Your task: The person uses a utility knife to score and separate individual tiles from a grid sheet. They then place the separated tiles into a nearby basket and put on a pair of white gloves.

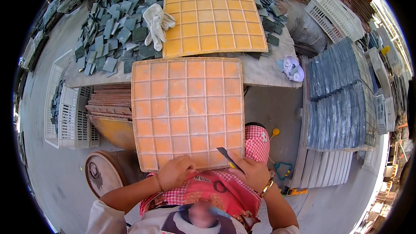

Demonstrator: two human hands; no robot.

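An orange square tray with a raised grid (pixel 179 110) leans from my lap against the table edge. My left hand (pixel 175 172) rests at its lower left edge with curled fingers; whatever they may hold is hidden. In my right hand (pixel 252 173) is a knife (pixel 226 154) with a dark blade and some yellow at its handle. Its blade points up and left over the tray's lower right corner. A second, yellow grid tray (pixel 210 18) lies on the table beyond, and a pair of white gloves (pixel 156 25) lies over its left edge.
Loose grey-green stone tiles (pixel 113 34) cover the table's left and back. A small purple-white dish (pixel 294 69) sits at its right corner. Stacked tiles (pixel 340 95) stand on the right. A white crate (pixel 71 117) and a round brown stool (pixel 104 173) are on the left.
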